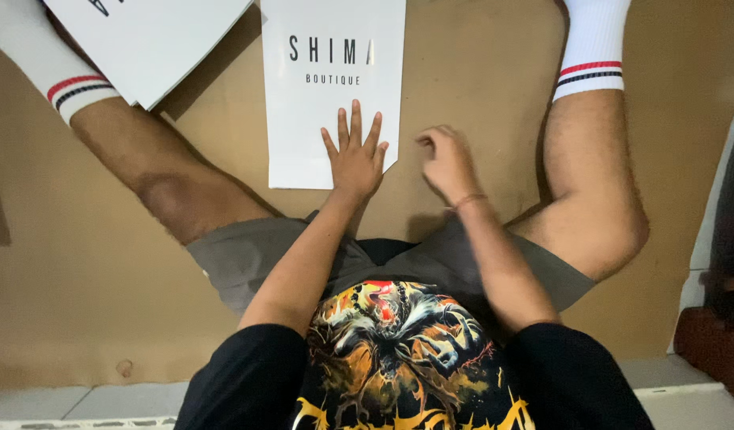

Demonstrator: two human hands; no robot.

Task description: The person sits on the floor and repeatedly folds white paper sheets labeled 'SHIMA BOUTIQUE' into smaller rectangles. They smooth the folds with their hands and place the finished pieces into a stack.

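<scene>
A flat white paper bag with dark lettering (319, 87) lies on a brown cardboard sheet (470, 72) between my spread legs. My left hand (355, 155) rests flat on the bag's near right corner, fingers apart, pressing it down. Just right of the bag, my right hand (447, 163) hovers over the cardboard with its fingers curled, and nothing shows in it.
More white paper bags (152, 40) are stacked at the upper left, partly over my left shin. My legs in white striped socks (594, 48) flank the work area. Pale floor tiles (80, 402) run along the bottom, and dark wooden furniture (717, 334) stands at the right edge.
</scene>
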